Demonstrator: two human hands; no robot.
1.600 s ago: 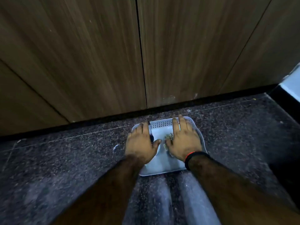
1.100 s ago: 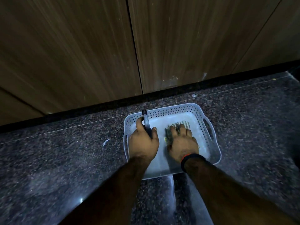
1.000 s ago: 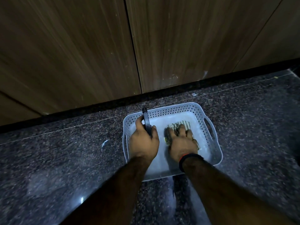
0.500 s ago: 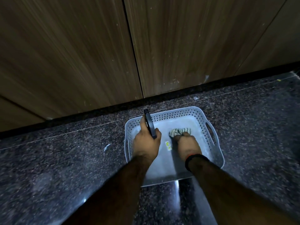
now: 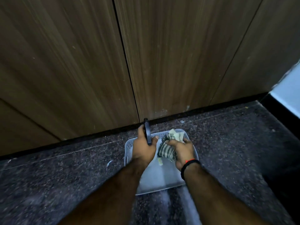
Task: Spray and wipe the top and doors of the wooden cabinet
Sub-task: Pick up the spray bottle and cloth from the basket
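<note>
Speckled dark granite floor (image 5: 65, 184) meets brown wood-grain cabinet doors (image 5: 178, 62). Curled in the right hand (image 5: 184, 152), a crumpled grey-and-white striped cloth (image 5: 165, 149) hangs over a pale perforated basket (image 5: 162, 179). Beside it, the left hand (image 5: 143, 147) grips a dark spray bottle (image 5: 148, 135), its body hidden behind the fingers.

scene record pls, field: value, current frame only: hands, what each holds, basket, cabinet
left hand: grips a dark spray bottle, only its dark top shows
right hand: grips a striped cloth, lifted above the basket floor
basket: pale perforated plastic, on the dark speckled floor, under both hands
small scrap: lies in basket, unclear what
cabinet doors: wooden, closed, pale smudges near bottom edge
wristband: dark, right wrist
</note>
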